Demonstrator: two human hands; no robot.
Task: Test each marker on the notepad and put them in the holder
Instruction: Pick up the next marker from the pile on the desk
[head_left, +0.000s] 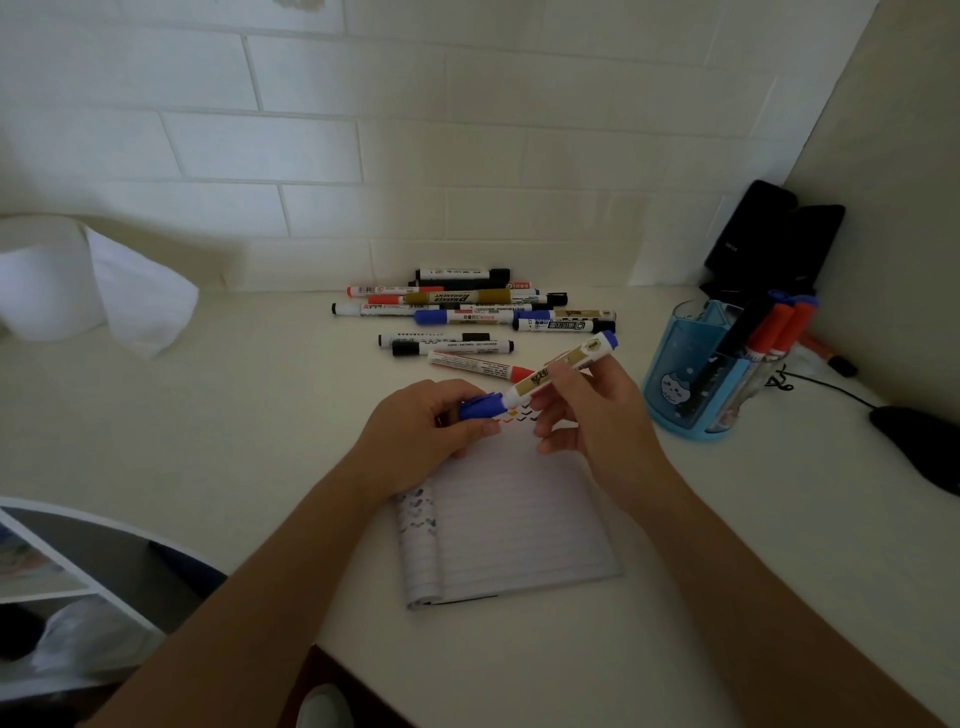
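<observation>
Notepad (514, 519): flat on tabletop (234, 415), coloured marks along its top edge.
Left hand (415, 436): fingers (460, 388) pinch blue cap (480, 406).
Right hand (587, 405): fingers grip marker (561, 364), above the notepad's top edge.
Holder (680, 374): right of the notepad, markers upright inside.
Loose markers (467, 312): piled beyond the notepad.

FREE: bare desk (218, 426) left of notepad (519, 519), strip between notepad and holder (685, 395) | BLOCKED: marker pile (467, 312) along the wall (363, 156) behind, left hand (415, 431) and right hand (587, 410) holding a blue marker (556, 369) over notepad's top edge | RIGHT: mouse (919, 447) and cable (831, 384) beyond holder | FAR LEFT: paper roll (47, 286)
</observation>
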